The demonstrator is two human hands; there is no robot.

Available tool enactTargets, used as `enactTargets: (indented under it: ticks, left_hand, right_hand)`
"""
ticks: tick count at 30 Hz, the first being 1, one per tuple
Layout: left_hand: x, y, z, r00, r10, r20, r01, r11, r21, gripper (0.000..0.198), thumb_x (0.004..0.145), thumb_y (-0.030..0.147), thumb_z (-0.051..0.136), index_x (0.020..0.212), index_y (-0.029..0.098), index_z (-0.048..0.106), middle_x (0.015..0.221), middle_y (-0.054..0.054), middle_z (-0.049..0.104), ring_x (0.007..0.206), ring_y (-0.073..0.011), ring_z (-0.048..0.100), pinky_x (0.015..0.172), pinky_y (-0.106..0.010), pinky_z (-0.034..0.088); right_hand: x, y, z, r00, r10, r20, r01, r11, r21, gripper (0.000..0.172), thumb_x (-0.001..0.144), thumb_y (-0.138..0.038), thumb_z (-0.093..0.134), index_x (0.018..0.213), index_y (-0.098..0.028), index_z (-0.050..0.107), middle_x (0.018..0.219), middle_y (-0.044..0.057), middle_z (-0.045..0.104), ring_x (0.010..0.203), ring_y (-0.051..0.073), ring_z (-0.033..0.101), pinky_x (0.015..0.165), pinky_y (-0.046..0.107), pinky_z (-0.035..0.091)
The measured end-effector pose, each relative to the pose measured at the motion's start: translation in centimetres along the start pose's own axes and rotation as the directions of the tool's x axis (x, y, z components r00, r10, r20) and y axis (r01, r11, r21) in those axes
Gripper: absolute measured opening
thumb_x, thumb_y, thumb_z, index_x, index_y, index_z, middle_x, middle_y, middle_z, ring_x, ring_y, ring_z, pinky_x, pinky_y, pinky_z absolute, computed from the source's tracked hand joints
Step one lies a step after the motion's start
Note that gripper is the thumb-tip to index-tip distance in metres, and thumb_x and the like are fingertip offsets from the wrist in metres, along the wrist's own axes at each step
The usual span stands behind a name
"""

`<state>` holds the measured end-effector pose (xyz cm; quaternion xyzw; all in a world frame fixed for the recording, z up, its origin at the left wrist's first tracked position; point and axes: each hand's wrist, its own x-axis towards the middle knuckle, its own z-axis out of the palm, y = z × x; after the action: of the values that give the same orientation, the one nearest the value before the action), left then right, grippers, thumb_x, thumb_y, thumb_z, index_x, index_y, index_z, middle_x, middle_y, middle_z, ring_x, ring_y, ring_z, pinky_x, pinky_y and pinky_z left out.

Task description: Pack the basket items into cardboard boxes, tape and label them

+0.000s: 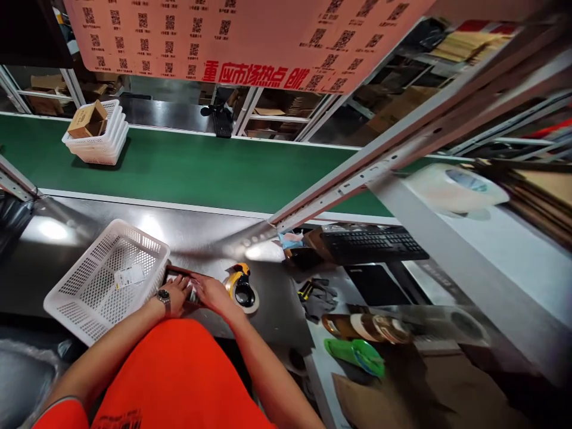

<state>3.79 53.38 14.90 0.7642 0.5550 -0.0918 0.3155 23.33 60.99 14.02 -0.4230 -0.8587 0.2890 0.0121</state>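
On the metal worktop, a small brown cardboard box (pixel 172 269) lies just in front of my body, largely covered by my hands. My left hand (pixel 177 291), wearing a metal wristwatch (pixel 164 298), rests flat over the box with its fingers stretched out. Closed at the box's right side is my right hand (pixel 214 294); something whitish shows between the two hands, too small to name. Left of them stands a white perforated basket (pixel 67 280) with a white label or packet (pixel 128 276) inside. A yellow and black tape dispenser (pixel 241 289) sits right of my right hand.
A green conveyor belt (pixel 214 170) runs behind the worktop, bearing stacked white baskets (pixel 100 149) and an open carton (pixel 87 121). To the right are a keyboard (pixel 375 244), gloves (pixel 319 298), tape rolls (pixel 379 328) and a slanting metal post (pixel 353 179). A pink code board (pixel 250 36) hangs overhead.
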Motion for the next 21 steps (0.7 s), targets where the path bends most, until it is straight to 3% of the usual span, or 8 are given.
enactTargets:
  ticks: [2, 4, 6, 8, 11, 15, 21]
  left_hand:
    - [0.2, 0.0, -0.1, 1.000, -0.012, 0.023, 0.011, 1.000, 0.022, 0.091, 0.090, 0.030, 0.075, 0.173, 0.011, 0.043, 0.185, -0.026, 0.029, 0.172, -0.0459, 0.028, 0.134, -0.067, 0.039]
    - [0.4, -0.1, 0.2, 0.999, -0.010, 0.040, 0.009, 1.000, 0.028, 0.091, 0.090, 0.031, 0.075, 0.173, 0.010, 0.043, 0.184, -0.027, 0.030, 0.171, -0.0471, 0.030, 0.133, -0.068, 0.039]
    - [0.7, -0.2, 0.5, 0.999, -0.002, 0.051, 0.001, 0.999, 0.032, 0.092, 0.089, 0.031, 0.076, 0.173, 0.010, 0.042, 0.184, -0.027, 0.031, 0.170, -0.0490, 0.030, 0.133, -0.069, 0.040]
    - [0.9, -0.3, 0.8, 0.999, -0.010, 0.032, 0.009, 0.999, 0.041, 0.091, 0.088, 0.028, 0.075, 0.173, 0.011, 0.044, 0.183, -0.027, 0.033, 0.169, -0.0500, 0.032, 0.132, -0.068, 0.041]
    - [1.5, -0.6, 1.1, 1.000, -0.022, -0.011, 0.023, 0.999, 0.043, 0.090, 0.086, 0.024, 0.076, 0.171, 0.014, 0.048, 0.181, -0.027, 0.038, 0.167, -0.0515, 0.036, 0.130, -0.071, 0.042]
    - [2.0, -1.0, 1.4, 1.000, 0.002, -0.012, -0.002, 1.000, 0.010, 0.089, 0.084, 0.023, 0.079, 0.168, 0.013, 0.051, 0.178, -0.028, 0.041, 0.166, -0.0524, 0.037, 0.130, -0.072, 0.041]
    - [1.9, -0.7, 1.2, 0.999, 0.006, -0.047, -0.005, 1.000, 0.017, 0.089, 0.082, 0.016, 0.077, 0.168, 0.016, 0.052, 0.179, -0.027, 0.041, 0.166, -0.0520, 0.039, 0.129, -0.073, 0.043]
  right_hand:
    - [-1.3, 2.7, 0.7, 0.977, 0.095, -0.192, -0.034, 0.952, 0.303, 0.050, 0.103, -0.036, 0.057, 0.148, -0.022, 0.072, 0.132, 0.014, 0.083, 0.109, 0.027, 0.080, 0.103, 0.043, 0.063]
    - [-2.2, 5.2, 1.7, 0.919, 0.287, -0.270, -0.060, 0.780, 0.622, 0.063, 0.092, -0.053, 0.070, 0.147, -0.022, 0.072, 0.137, 0.016, 0.080, 0.103, 0.028, 0.078, 0.094, 0.045, 0.066]
    - [-2.4, 6.7, 2.8, 0.906, 0.394, -0.151, -0.102, 0.553, 0.827, 0.081, 0.075, -0.061, 0.084, 0.147, -0.026, 0.072, 0.150, 0.017, 0.073, 0.114, 0.031, 0.077, 0.092, 0.044, 0.066]
    - [-2.0, 7.3, 3.6, 0.923, 0.385, 0.019, -0.165, 0.350, 0.922, 0.091, 0.066, -0.063, 0.092, 0.148, -0.030, 0.072, 0.157, 0.016, 0.069, 0.132, 0.033, 0.071, 0.099, 0.044, 0.064]
    - [-1.0, 7.2, 4.0, 0.930, 0.336, 0.150, -0.224, 0.194, 0.955, 0.091, 0.066, -0.064, 0.093, 0.148, -0.031, 0.070, 0.155, 0.014, 0.069, 0.139, 0.033, 0.068, 0.104, 0.046, 0.061]
    - [-0.5, 6.8, 4.3, 0.943, 0.266, 0.199, -0.239, 0.129, 0.962, 0.088, 0.068, -0.068, 0.093, 0.145, -0.033, 0.069, 0.144, 0.011, 0.075, 0.134, 0.034, 0.071, 0.101, 0.051, 0.062]
    - [1.6, 4.4, 6.9, 0.954, 0.298, 0.046, -0.144, 0.316, 0.938, 0.083, 0.066, -0.076, 0.091, 0.125, -0.023, 0.069, 0.126, 0.014, 0.081, 0.120, 0.034, 0.075, 0.108, 0.050, 0.059]
